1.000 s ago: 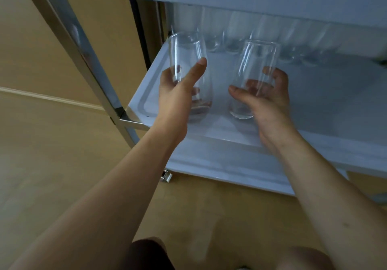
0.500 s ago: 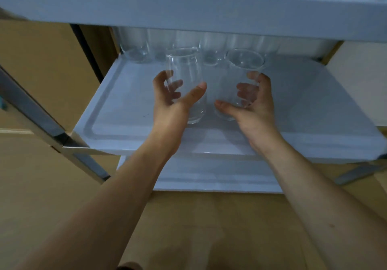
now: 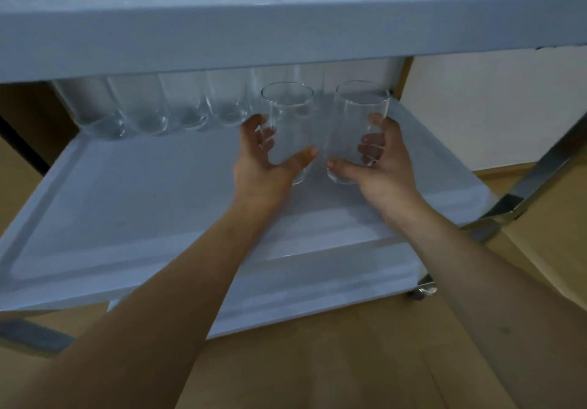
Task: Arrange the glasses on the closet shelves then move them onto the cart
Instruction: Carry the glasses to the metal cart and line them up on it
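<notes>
My left hand [image 3: 263, 161] grips a clear tall glass [image 3: 290, 116] upright over the cart's middle shelf [image 3: 133, 205]. My right hand [image 3: 378, 161] grips a second clear glass [image 3: 355, 113] right beside it, the two glasses nearly touching. Both are held toward the right rear of the white shelf; whether their bases touch it I cannot tell. A row of several clear glasses [image 3: 149, 113] stands along the shelf's back edge, to the left of my hands.
The cart's top shelf [image 3: 286, 33] overhangs closely above the glasses. A lower shelf [image 3: 317, 297] shows below. A metal cart leg [image 3: 540, 173] slants at the right, with a caster [image 3: 422, 291] beneath. Wooden floor lies in front.
Both hands have carried their glasses deeper and rightward along the middle shelf, closer together and nearer the back row. My view has shifted right and closer to the cart.
</notes>
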Tool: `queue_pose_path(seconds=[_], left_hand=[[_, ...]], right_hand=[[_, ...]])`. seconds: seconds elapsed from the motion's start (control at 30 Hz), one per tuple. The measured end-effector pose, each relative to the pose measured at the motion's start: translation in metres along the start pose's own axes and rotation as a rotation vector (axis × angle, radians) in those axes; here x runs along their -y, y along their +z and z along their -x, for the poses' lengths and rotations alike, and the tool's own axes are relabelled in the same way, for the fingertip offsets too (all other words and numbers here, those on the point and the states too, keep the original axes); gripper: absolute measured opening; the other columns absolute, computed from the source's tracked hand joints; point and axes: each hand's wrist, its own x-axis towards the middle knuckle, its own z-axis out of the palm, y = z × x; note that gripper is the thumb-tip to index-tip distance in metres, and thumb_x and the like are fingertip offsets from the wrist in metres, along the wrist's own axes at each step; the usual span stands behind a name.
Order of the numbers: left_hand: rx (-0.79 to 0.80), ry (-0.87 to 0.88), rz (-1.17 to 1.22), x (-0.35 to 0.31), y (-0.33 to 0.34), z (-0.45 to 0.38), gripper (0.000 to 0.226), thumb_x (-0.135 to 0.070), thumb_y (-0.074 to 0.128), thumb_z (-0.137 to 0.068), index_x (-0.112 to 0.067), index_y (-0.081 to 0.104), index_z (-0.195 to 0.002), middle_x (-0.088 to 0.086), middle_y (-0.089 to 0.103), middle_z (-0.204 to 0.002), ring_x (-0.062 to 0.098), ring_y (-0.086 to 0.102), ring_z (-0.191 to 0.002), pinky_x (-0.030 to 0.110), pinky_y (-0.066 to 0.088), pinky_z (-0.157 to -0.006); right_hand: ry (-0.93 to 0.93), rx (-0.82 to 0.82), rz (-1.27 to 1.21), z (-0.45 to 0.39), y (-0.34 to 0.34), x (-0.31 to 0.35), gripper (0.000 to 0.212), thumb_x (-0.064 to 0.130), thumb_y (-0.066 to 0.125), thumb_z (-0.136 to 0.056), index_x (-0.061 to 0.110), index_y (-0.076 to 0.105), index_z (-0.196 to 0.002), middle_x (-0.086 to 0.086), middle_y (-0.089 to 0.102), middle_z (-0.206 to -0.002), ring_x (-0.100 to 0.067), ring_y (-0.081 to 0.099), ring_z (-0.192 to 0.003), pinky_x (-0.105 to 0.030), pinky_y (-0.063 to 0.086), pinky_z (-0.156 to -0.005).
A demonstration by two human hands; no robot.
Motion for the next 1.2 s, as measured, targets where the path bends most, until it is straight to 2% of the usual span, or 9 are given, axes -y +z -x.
queue_pose_path(seconds=[0.1,0.2,0.27,0.43,0.6,0.77,0.97,1.1,1.2], left_hand=[[0.016,0.027,-0.033,0.006,0.007,-0.020,0.095,-0.048,0.092,-0.059,-0.027,0.043,-0.138,-0.004,0.057,-0.129,0.009,0.059,-0.119,0.033,0.053,-0.100],[0.010,0.038,-0.022,0.013,0.008,-0.031,0.094,-0.044,0.095,-0.060,-0.027,0.045,-0.138,-0.010,0.059,-0.126,0.006,0.060,-0.119,0.034,0.053,-0.103],[0.019,0.043,0.012,0.019,0.007,-0.033,0.092,-0.045,0.095,-0.058,-0.031,0.046,-0.135,-0.016,0.059,-0.125,0.004,0.060,-0.120,0.033,0.052,-0.104],[0.028,0.065,0.052,0.023,0.005,-0.033,0.096,-0.055,0.089,-0.051,-0.035,0.047,-0.135,-0.015,0.060,-0.129,0.003,0.060,-0.120,0.035,0.051,-0.106],[0.062,0.086,-0.012,0.024,0.005,-0.034,0.097,-0.041,0.092,-0.052,-0.038,0.044,-0.137,-0.015,0.058,-0.130,0.006,0.058,-0.120,0.039,0.053,-0.104],[0.018,0.122,-0.144,0.025,0.003,-0.034,0.107,-0.043,0.090,-0.045,-0.038,0.046,-0.142,-0.002,0.050,-0.132,0.005,0.058,-0.109,0.034,0.054,-0.099],[0.004,0.124,-0.191,0.024,0.004,-0.033,0.104,-0.044,0.089,-0.046,-0.038,0.046,-0.141,-0.004,0.054,-0.122,0.010,0.060,-0.104,0.033,0.056,-0.090],[-0.003,0.094,-0.200,0.025,0.003,-0.032,0.105,-0.048,0.089,-0.046,-0.031,0.047,-0.141,-0.006,0.056,-0.121,0.011,0.061,-0.106,0.041,0.057,-0.092],[-0.010,0.083,-0.203,0.025,0.001,-0.031,0.103,-0.051,0.090,-0.045,-0.030,0.048,-0.137,-0.008,0.057,-0.120,0.011,0.061,-0.107,0.044,0.057,-0.093]], right_hand=[[-0.002,-0.010,0.071,-0.021,-0.002,-0.005,0.100,0.033,0.097,-0.060,0.032,0.042,-0.144,0.010,0.057,-0.110,-0.007,0.059,-0.103,-0.025,0.051,-0.092],[-0.008,0.002,0.112,-0.042,-0.003,-0.010,0.100,0.034,0.095,-0.063,0.028,0.041,-0.146,0.009,0.057,-0.112,-0.005,0.056,-0.099,-0.013,0.045,-0.081],[0.009,-0.024,0.098,-0.057,0.000,-0.015,0.096,0.034,0.096,-0.063,0.022,0.042,-0.142,0.004,0.058,-0.119,-0.011,0.057,-0.103,-0.011,0.042,-0.077],[0.041,-0.077,0.065,-0.105,0.010,-0.025,0.087,0.028,0.096,-0.063,0.013,0.044,-0.131,0.000,0.059,-0.124,-0.018,0.060,-0.107,-0.024,0.049,-0.087],[0.047,-0.063,0.045,-0.147,0.022,-0.037,0.090,0.030,0.097,-0.061,0.013,0.044,-0.132,-0.001,0.057,-0.126,-0.022,0.060,-0.115,-0.039,0.051,-0.102],[0.049,-0.073,0.064,-0.163,0.031,-0.040,0.090,0.036,0.093,-0.069,0.016,0.042,-0.141,-0.002,0.055,-0.126,-0.018,0.057,-0.115,-0.029,0.048,-0.096],[0.054,-0.073,0.081,-0.172,0.035,-0.043,0.090,0.038,0.089,-0.074,0.019,0.041,-0.148,-0.005,0.054,-0.138,-0.021,0.055,-0.123,-0.030,0.046,-0.098],[0.084,-0.062,0.146,-0.170,0.034,-0.040,0.098,0.047,0.085,-0.077,0.020,0.032,-0.155,-0.005,0.050,-0.148,-0.023,0.050,-0.133,-0.035,0.043,-0.108],[0.148,-0.151,0.200,-0.161,0.030,-0.033,0.104,0.050,0.083,-0.077,0.018,0.025,-0.158,-0.006,0.042,-0.156,-0.025,0.042,-0.142,-0.035,0.037,-0.114]])
